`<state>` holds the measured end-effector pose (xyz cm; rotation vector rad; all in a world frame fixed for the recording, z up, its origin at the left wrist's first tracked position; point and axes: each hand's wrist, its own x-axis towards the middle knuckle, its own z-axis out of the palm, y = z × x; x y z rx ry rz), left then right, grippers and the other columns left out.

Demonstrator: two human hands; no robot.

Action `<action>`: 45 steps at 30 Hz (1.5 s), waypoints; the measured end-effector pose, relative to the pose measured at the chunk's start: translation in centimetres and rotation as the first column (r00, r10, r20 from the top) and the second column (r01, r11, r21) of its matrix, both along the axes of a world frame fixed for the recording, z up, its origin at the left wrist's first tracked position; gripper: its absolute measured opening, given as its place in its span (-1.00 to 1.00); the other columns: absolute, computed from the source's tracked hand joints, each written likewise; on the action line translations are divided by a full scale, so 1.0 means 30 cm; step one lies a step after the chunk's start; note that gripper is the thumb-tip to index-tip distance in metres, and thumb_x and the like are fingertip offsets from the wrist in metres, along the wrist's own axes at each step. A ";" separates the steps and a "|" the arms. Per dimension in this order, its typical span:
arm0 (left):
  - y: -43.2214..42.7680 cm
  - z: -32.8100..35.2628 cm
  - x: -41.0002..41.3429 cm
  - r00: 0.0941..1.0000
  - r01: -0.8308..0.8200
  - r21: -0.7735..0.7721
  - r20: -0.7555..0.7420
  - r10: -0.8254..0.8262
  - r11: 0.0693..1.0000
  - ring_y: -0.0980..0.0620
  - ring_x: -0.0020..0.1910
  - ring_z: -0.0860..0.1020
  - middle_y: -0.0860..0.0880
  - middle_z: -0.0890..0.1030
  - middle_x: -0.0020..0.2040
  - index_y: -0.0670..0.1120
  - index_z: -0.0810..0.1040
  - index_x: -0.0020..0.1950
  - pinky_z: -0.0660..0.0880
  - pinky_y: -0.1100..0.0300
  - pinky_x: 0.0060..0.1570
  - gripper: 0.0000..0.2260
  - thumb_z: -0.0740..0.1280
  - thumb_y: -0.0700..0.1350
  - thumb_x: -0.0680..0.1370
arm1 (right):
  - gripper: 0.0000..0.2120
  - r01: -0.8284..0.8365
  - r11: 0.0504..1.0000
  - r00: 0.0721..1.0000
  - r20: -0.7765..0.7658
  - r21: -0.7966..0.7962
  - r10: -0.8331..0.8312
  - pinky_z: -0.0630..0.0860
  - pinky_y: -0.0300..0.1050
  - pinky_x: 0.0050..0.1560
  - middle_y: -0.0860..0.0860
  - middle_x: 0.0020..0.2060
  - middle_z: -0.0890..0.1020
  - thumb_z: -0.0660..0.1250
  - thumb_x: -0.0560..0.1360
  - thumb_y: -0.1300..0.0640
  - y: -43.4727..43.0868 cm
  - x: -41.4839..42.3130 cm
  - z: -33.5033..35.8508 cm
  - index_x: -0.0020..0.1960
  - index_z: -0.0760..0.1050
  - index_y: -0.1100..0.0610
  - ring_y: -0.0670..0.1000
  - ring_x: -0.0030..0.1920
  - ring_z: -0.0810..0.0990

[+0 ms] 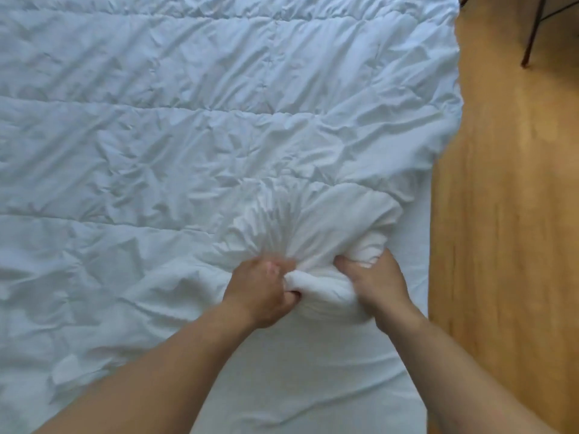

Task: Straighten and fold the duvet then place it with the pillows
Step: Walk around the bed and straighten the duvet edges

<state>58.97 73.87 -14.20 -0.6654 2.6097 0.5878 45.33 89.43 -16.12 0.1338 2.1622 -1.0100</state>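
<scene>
**tumbledry:** so where was the duvet in that shot? looked like one big white blur to me lol

**foldnerd:** Left to right: the duvet [188, 120] lay spread over most of the bed [313, 386], quilted and pretty wrinkly, running from the far left right across to the bed's right edge. Its near right corner [332, 233] was scrunched up into a wad. The left hand [261, 291] had its fingers curled into the left side of that wad. The right hand [372, 283] gripped the right side, fingers mostly buried in the fabric. Right of the wad and nearer than it, a bare strip of the bed showed. Past that was the wooden floor [507, 214], with some dark furniture legs [532, 36] in the far right.

**tumbledry:** so folding already or nah?

**foldnerd:** I'd call it the straightening bit, or at most the very start of a fold. Nothing was doubled over yet, and the near left edge looked rumpled too. My guess for the next move: tug that corner out flat toward the near right so the edge squares up, then carry it across for the first fold. That'd want the hands spread apart along the edge rather than bunched together. No pillows in view, so I couldn't tell where it'd end up.
</scene>
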 end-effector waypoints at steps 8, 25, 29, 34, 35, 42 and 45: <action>0.495 0.065 -0.150 0.990 -0.134 0.662 0.058 0.127 0.737 -0.07 0.07 0.55 0.01 0.63 0.04 0.03 0.52 -0.02 0.38 0.11 -0.05 -0.89 0.29 0.00 0.50 | -0.06 -0.070 0.983 0.926 -0.355 0.167 0.126 0.43 0.14 0.35 -0.04 0.45 0.41 0.57 0.33 -0.21 0.580 -0.109 0.319 0.55 0.10 -0.20 0.11 0.33 0.50; 0.853 -0.168 0.164 0.842 -0.533 0.222 0.036 0.539 0.817 -0.07 0.29 0.50 -0.02 0.49 0.39 0.13 -0.16 0.62 0.50 0.09 0.22 -0.05 0.28 0.24 0.35 | -0.58 -0.760 0.475 0.340 -0.352 0.444 0.872 0.34 0.17 0.20 -0.09 0.17 0.43 0.36 0.43 -0.26 0.308 -0.116 -0.095 0.24 0.41 -0.20 0.04 0.20 0.47; 0.797 -0.150 0.170 0.876 -0.480 0.218 0.067 0.477 0.850 -0.17 0.14 0.58 -0.05 0.63 0.22 0.21 0.04 0.58 0.48 0.09 0.08 -0.25 0.34 -0.01 0.47 | -0.85 -0.764 0.526 0.381 -0.398 0.372 0.835 0.44 0.07 0.08 -0.05 0.01 0.62 0.29 0.53 -0.01 0.391 -0.109 -0.084 0.10 0.49 -0.10 0.10 0.03 0.57; 0.858 -0.031 0.233 0.974 -0.211 0.222 0.126 0.186 0.952 -0.16 0.05 0.59 -0.11 0.64 0.11 0.28 -0.02 0.56 0.50 0.07 0.07 -0.24 0.33 0.01 0.48 | -0.77 -0.720 0.625 0.528 -0.346 0.302 0.775 0.38 -0.14 -0.28 -0.02 -0.23 0.63 0.28 0.40 0.26 0.639 -0.068 -0.001 -0.18 0.46 -0.09 0.09 -0.19 0.58; 0.884 0.000 0.247 0.983 -0.161 0.223 0.123 0.136 0.962 -0.16 0.03 0.59 -0.12 0.63 0.10 0.29 -0.04 0.55 0.52 0.05 0.07 -0.24 0.33 0.01 0.48 | -0.74 -0.723 0.621 0.541 -0.310 0.302 0.782 0.37 -0.15 -0.31 -0.05 -0.25 0.62 0.30 0.39 0.27 0.697 -0.063 0.035 -0.22 0.43 -0.11 0.08 -0.19 0.58; 1.150 0.089 0.330 0.998 -0.034 0.300 0.066 0.015 0.953 -0.15 0.19 0.53 -0.10 0.54 0.25 0.28 0.07 0.55 0.48 0.03 0.21 -0.33 0.30 0.00 0.52 | -0.60 -0.772 0.346 0.503 0.179 0.534 0.846 0.43 -0.28 -0.23 -0.01 0.05 0.60 0.49 0.43 0.18 1.048 -0.135 0.350 0.22 0.57 -0.07 -0.01 -0.07 0.60; 1.252 0.021 0.355 0.998 -0.060 0.265 0.035 0.053 0.962 -0.12 0.23 0.51 -0.03 0.56 0.25 0.20 0.25 0.46 0.45 0.03 0.23 -0.52 0.22 -0.04 0.55 | -0.35 -0.748 0.244 0.500 0.283 0.618 0.819 0.45 -0.19 0.21 0.00 0.42 0.47 0.45 0.47 0.11 1.154 -0.090 0.309 0.51 0.36 -0.05 0.04 0.31 0.51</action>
